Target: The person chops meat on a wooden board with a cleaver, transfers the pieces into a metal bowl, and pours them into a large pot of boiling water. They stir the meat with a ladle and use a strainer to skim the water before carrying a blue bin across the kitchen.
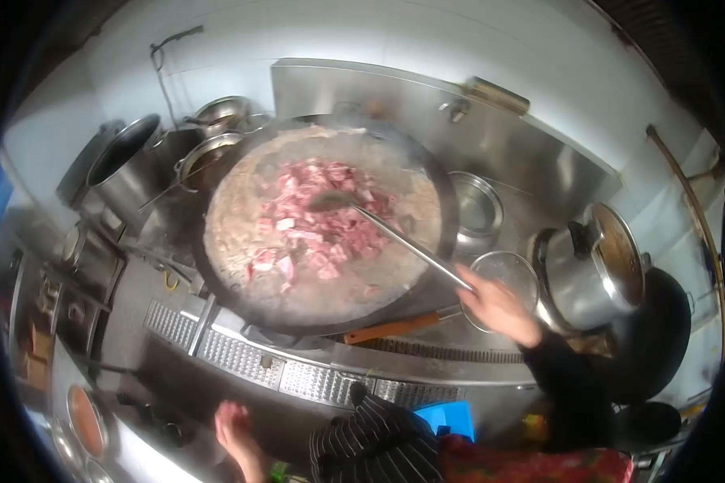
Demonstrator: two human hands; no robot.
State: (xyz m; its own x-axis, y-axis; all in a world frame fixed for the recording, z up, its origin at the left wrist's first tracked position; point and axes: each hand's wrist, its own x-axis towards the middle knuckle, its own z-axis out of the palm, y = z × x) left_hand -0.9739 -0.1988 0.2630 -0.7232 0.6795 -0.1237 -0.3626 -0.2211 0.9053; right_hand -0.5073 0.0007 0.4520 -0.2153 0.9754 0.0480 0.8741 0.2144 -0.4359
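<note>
A wide black wok (449,233) holds steaming, pale cloudy liquid with a heap of pink raw meat pieces (330,245) in the middle. My right hand (495,304), at the wok's lower right, is closed round the metal handle of a long wok spatula (411,244). The spatula's dark head rests on or in the meat; steam blurs its exact shape. Low in front of the stove, away from the wok, my left hand (235,431) has its fingers curled in, and nothing shows in them.
A wood-handled strainer (395,328) lies along the wok's front right. Beyond it stand a large steel pot (580,282) and a round metal container (477,211). Tall pots (129,165) crowd the left. A metal backsplash (314,88) rises behind; a perforated drain ledge (238,358) runs in front.
</note>
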